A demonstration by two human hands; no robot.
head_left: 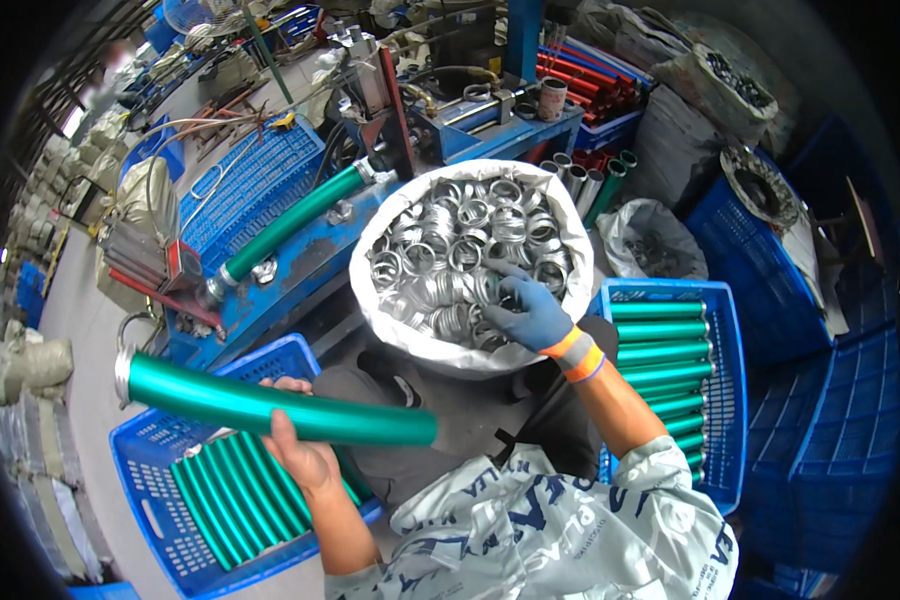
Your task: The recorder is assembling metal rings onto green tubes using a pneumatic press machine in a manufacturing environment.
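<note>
A shiny green metal tube (pixel 260 408) lies across my bare left hand (pixel 298 440), which is closed around its middle. The tube slants, its left end capped by a silver metal ring (pixel 123 376) and its right end over my lap. My right hand (pixel 530 312), in a blue-grey glove with an orange-banded cuff, reaches into a white sack (pixel 378 318) full of loose silver metal rings (pixel 467 255). Its thumb and fingers are apart and curved over the rings at the sack's near right side; the fingertips are partly hidden among them.
Blue crates (pixel 150 520) (pixel 727 400) of green tubes stand on both sides of me. Beyond the sack is a blue workbench machine (pixel 300 290) with another green tube (pixel 295 222) mounted on it. Red tubes (pixel 580 90) and sacks (pixel 675 150) stand at the far right.
</note>
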